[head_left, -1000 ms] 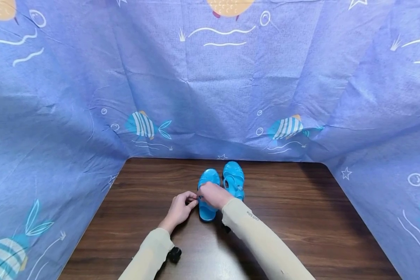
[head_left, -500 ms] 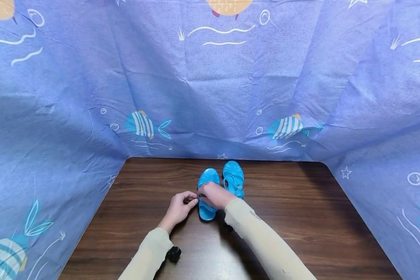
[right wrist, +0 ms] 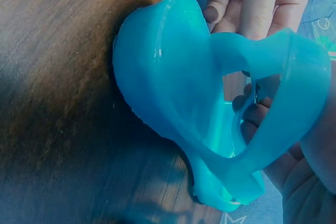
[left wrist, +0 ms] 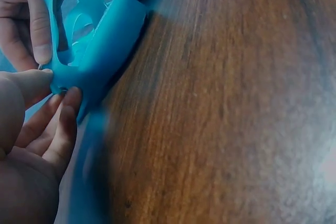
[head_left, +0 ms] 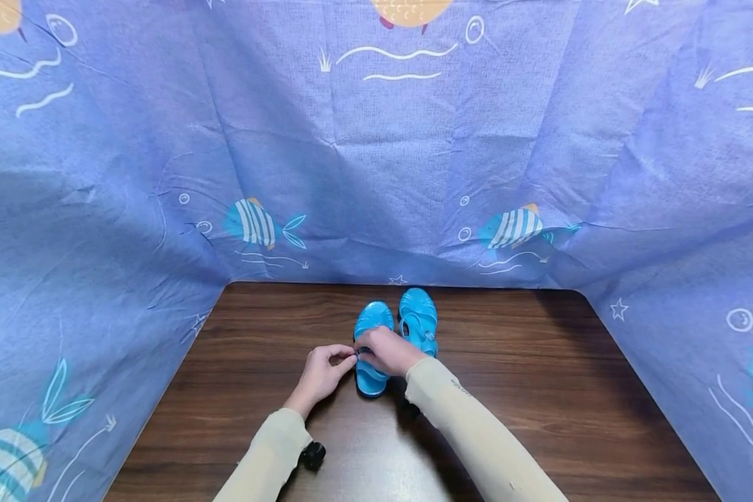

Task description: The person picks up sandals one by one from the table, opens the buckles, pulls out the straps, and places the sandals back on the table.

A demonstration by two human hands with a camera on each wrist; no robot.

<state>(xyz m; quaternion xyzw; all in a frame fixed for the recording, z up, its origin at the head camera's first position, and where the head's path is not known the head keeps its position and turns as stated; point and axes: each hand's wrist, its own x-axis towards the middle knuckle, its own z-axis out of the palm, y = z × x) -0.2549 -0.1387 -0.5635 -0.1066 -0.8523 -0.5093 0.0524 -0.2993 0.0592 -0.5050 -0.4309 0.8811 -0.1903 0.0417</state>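
Observation:
A pair of glossy blue sandals is on the table, toes toward the back. My left hand (head_left: 322,376) reaches the outer side of the left sandal (head_left: 374,317) and pinches its edge by the strap between thumb and fingertips, as the left wrist view shows. Across the top of this sandal comes my right hand (head_left: 389,351), its fingers holding the narrow ankle strap (right wrist: 241,124) close to the left fingertips. A small metal piece shows at the strap, partly hidden by the fingers. The heel cup (right wrist: 168,61) fills much of the right wrist view.
Just right of the worked sandal stands the other sandal (head_left: 417,314), set slightly farther back, with a round buckle on its strap. Dark wood-grain table (head_left: 508,390) extends on both sides. A blue fish-print cloth (head_left: 376,174) hangs behind and at both sides.
Both hands stay at the same spot on the left sandal. The left thumb and fingertips have edged slightly toward the strap, and the right forearm has shifted a little to the right.

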